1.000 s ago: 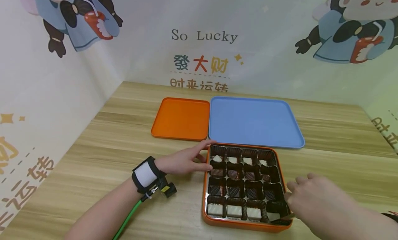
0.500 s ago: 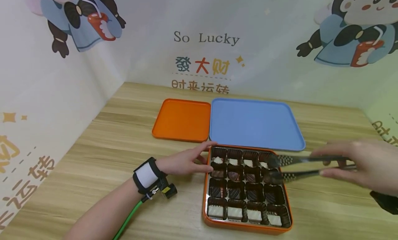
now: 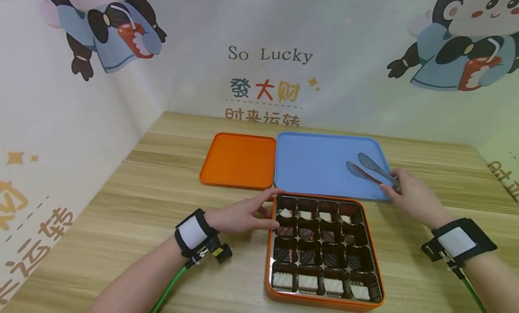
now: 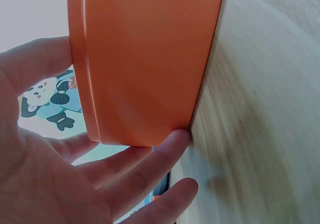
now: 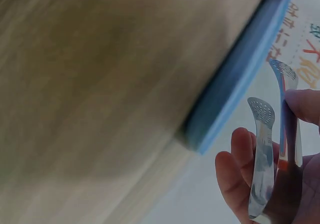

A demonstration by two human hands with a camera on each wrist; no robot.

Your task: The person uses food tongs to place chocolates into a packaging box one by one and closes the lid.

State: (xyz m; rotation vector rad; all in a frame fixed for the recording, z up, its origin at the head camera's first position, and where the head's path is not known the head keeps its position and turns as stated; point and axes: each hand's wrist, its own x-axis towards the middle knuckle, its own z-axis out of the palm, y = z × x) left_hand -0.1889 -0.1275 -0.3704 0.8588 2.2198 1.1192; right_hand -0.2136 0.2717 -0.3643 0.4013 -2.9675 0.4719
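Metal tongs (image 3: pixel 371 170): perforated tips parted, lying over the blue tray (image 3: pixel 316 164). Orange chocolate box (image 3: pixel 324 299): open, flat on the table, compartments filled.

Bare bench (image 3: pixel 134 200) lies wide at nine o'clock of the chocolate box (image 3: pixel 324 299), and a narrower strip at three o'clock, partly taken by the right hand (image 3: pixel 413 198) with the tongs (image 3: pixel 371 169). At twelve o'clock the blue tray (image 3: pixel 320 162) and orange lid (image 3: pixel 239 160) sit edge to edge, barring a low pass. The left hand (image 3: pixel 239 214) touches the box's left wall, and walls close the bench on three sides.
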